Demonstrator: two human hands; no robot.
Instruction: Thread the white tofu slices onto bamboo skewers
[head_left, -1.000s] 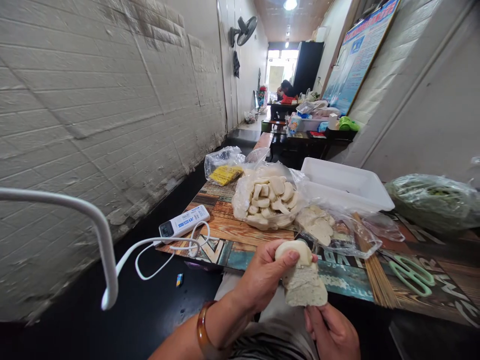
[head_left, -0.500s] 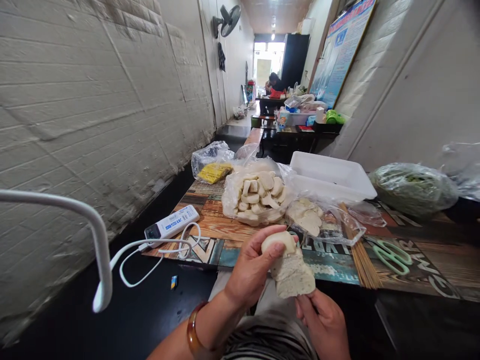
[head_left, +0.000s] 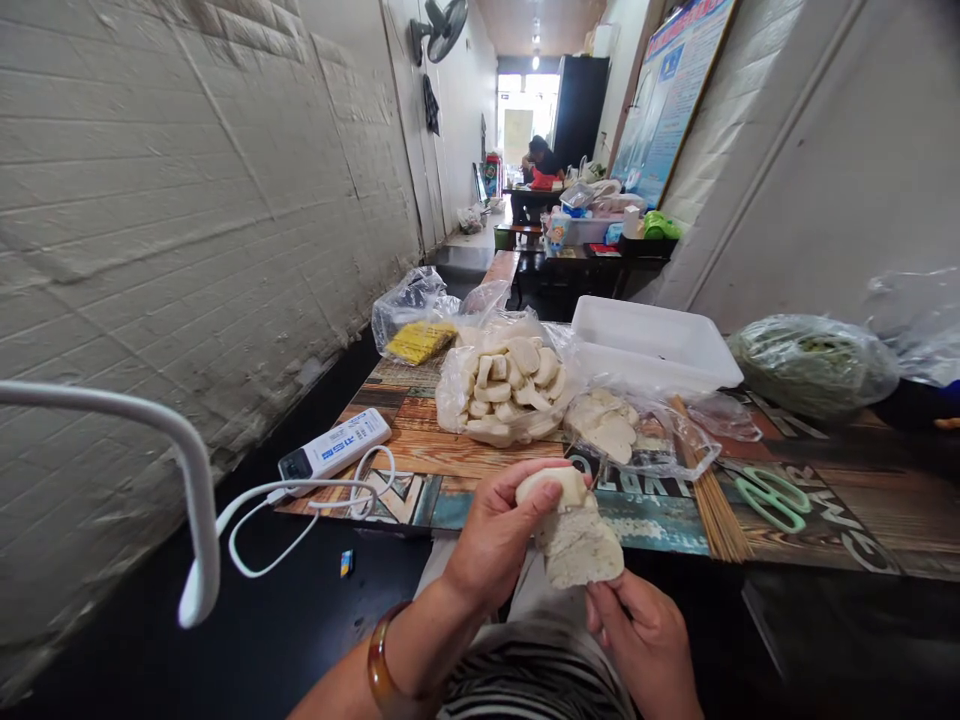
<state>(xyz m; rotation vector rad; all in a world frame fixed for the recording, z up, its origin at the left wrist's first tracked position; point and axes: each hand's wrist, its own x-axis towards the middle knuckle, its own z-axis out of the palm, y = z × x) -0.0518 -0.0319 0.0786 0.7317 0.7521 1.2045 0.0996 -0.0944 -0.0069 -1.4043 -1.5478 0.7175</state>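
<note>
My left hand is closed around a pale, thick food slice, thumb on its face. Below that hangs a broader, speckled, spongy slice, seemingly on the same thin skewers, whose tips show faintly above. At its lower edge my right hand pinches the skewer end, mostly hidden by the fingers. A clear plastic bag full of similar pale pieces lies open on the table beyond my hands. Beside it, flat slices rest on another plastic bag.
A bundle of bamboo skewers and green-handled scissors lie at right. Behind are a white tray and a bag of greens. A yellow stack, a power bank and a cable are left. A person sits far back.
The view has shifted slightly, so the table and its things sit a little further left. Both hands keep their hold on the skewered slices, with hardly any movement.
</note>
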